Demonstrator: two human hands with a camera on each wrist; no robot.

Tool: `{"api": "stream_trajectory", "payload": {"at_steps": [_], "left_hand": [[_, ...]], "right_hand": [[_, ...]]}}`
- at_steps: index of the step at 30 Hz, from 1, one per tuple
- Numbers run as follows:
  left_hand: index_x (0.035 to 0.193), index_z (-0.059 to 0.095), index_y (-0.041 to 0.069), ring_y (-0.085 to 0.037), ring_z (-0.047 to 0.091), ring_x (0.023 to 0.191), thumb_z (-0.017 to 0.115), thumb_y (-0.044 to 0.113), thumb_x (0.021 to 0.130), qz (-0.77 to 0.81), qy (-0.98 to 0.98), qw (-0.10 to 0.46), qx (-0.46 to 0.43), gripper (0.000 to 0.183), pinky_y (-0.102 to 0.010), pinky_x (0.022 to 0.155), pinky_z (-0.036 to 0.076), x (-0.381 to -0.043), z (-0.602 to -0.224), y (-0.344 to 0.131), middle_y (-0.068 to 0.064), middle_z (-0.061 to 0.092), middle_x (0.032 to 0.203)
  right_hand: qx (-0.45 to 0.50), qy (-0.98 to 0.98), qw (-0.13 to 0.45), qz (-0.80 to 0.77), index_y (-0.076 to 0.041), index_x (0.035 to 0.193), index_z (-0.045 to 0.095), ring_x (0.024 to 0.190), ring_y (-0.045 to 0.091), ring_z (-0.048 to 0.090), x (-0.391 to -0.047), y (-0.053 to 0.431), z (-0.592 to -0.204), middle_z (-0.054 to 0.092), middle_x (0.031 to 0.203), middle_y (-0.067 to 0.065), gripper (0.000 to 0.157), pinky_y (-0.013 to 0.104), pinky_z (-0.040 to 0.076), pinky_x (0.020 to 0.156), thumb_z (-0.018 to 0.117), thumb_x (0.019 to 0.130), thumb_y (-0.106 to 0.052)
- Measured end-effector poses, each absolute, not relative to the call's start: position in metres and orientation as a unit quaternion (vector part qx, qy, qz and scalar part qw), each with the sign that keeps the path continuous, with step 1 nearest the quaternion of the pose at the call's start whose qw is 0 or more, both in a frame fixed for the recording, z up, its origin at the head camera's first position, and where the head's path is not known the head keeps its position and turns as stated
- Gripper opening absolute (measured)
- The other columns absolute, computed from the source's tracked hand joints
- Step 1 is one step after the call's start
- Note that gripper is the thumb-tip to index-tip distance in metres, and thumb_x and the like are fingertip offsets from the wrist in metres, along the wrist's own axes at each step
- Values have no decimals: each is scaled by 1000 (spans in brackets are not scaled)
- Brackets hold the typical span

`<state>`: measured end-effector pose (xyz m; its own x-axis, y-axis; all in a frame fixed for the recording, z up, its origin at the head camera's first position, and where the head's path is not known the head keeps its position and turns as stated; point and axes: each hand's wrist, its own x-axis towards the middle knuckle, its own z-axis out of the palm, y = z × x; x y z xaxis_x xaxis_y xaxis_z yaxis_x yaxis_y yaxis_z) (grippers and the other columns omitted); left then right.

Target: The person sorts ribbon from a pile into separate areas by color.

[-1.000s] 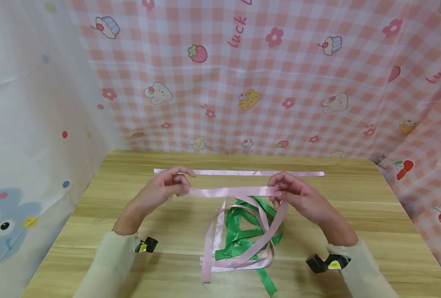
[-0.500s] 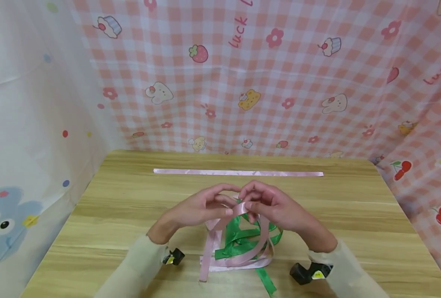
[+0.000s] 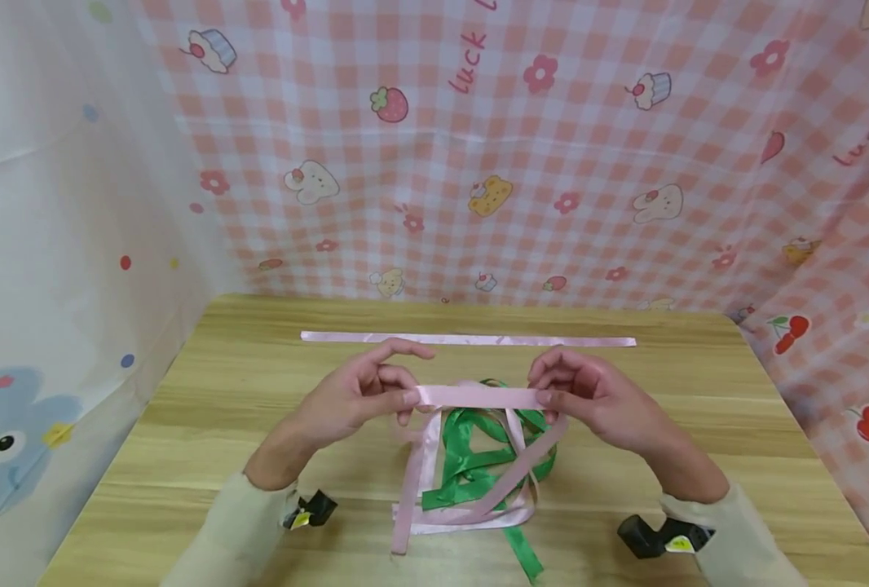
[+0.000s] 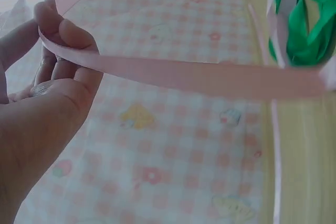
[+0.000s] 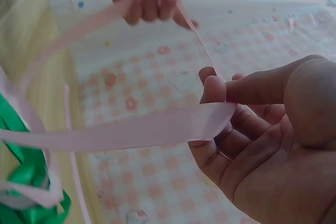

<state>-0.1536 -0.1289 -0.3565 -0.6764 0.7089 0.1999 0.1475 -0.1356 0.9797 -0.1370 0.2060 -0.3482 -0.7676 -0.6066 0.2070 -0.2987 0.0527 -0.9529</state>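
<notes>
"Pink-and-white checked cloth (image 3: 434, 155), printed with cartoon animals and sweets, is hung behind a wood-grain table (image 3: 728, 399). What is being held?"

"A flat, pale pink satin ribbon (image 3: 478, 397). Its nearly straight span is pinched, thumb against fingers, by the left hand (image 3: 364, 391) at one side and by the right hand (image 3: 599, 399) at the other, above the table."

"Why at two points?"

"So that the band is drawn flat between the hands, it seems; with a single grip it might twist. From each hand slack is let down toward a loose pile (image 3: 471, 466)."

"What is gathered there?"

"Below and between the hands, a looped green satin ribbon (image 3: 456, 444) is crossed by pink lengths (image 3: 408, 505)."

"And beyond both hands?"

"One straight pale pink strip (image 3: 467, 340) is laid flat, roughly parallel to the held span, perhaps set apart so that it is not caught in the loops."
</notes>
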Motion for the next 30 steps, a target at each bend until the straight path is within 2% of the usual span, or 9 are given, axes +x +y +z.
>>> {"api": "stream_trajectory", "payload": {"at_steps": [6, 9, 16, 20, 24, 26, 30], "left_hand": [[142, 42, 9, -15, 64, 78, 55, -1, 99, 661, 648, 187, 328, 46, -28, 75, 55, -153, -349, -156, -4, 70, 93], [141, 43, 11, -15, 64, 77, 55, -2, 99, 657, 654, 186, 324, 46, -26, 71, 53, -153, -350, -170, -4, 71, 94], [140, 45, 11, -11, 57, 70, 52, -3, 99, 642, 661, 203, 331, 43, -24, 64, 50, -153, -354, -198, -3, 72, 96], [140, 44, 7, -14, 64, 71, 50, -6, 99, 643, 655, 210, 337, 43, -25, 71, 52, -154, -357, -211, -2, 70, 98], [139, 44, 4, -31, 73, 74, 51, -7, 99, 644, 656, 216, 329, 43, -30, 87, 54, -155, -362, -222, -3, 70, 100], [138, 45, 5, -34, 73, 75, 51, -7, 98, 644, 658, 218, 323, 42, -36, 87, 56, -156, -364, -226, -5, 70, 100], [139, 45, 6, -22, 70, 81, 51, -8, 98, 646, 657, 225, 318, 43, -47, 75, 59, -161, -368, -233, -6, 70, 100]], "right_hand": [[-321, 720, 103, -606, 7, 109, 53, 76, 13, 61, -136, 232, -346, 64, 94, 2, 13, 26, 55, 66, 49, 98, 11], [-320, 723, 95, -605, 7, 110, 53, 76, 14, 60, -136, 245, -347, 64, 95, 2, 14, 27, 54, 66, 49, 98, 11], [-307, 724, 94, -610, 8, 111, 54, 79, 13, 63, -134, 274, -353, 67, 97, 3, 17, 26, 56, 66, 46, 98, 14], [-307, 720, 100, -615, 8, 110, 55, 78, 13, 63, -134, 287, -357, 67, 97, 4, 18, 26, 56, 65, 46, 97, 15], [-305, 716, 107, -619, 8, 110, 55, 77, 15, 63, -133, 298, -361, 68, 96, 6, 18, 27, 55, 64, 46, 97, 15], [-302, 718, 108, -618, 8, 110, 55, 77, 16, 63, -133, 303, -362, 68, 95, 7, 17, 28, 55, 64, 46, 97, 15], [-297, 721, 109, -617, 8, 110, 53, 76, 17, 63, -135, 313, -364, 69, 94, 8, 16, 28, 54, 65, 47, 97, 15]]}}
